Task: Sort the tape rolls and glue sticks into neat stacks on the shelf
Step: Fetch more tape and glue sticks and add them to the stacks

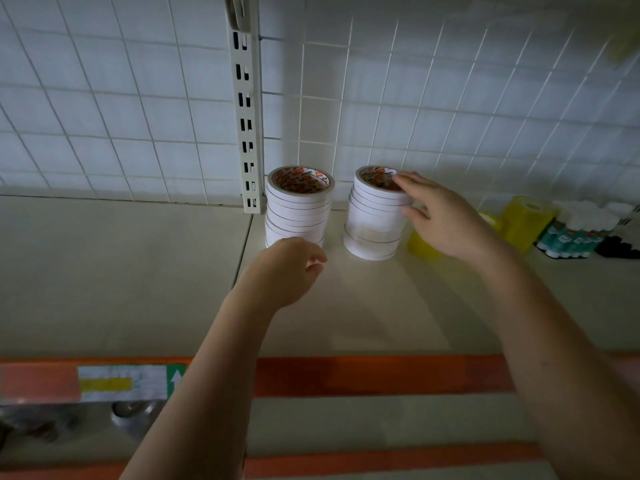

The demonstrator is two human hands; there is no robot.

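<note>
Right now my right hand [446, 220] rests against the right tape stack [375, 216] at the centre of the frame, fingers spread and nearly straight, fingertips on its top rim and side. Two stacks of flat white rolls with smooth paper edges stand side by side but apart on the matte beige shelf [121, 271]; the left tape stack [298, 207] stands fairly straight, and the right one has its lowest rolls shifted sideways. Printed orange cardboard lines both open cores. My left hand [289, 268] hangs in front of the left stack's base, fingers loosely curled, holding nothing I can see. At right sit two yellow rolls [524, 220], then a cluster of glue sticks [571, 237] with white caps. Behind it all, a white wire grid [450, 116] and one slotted metal upright [247, 133].
</note>
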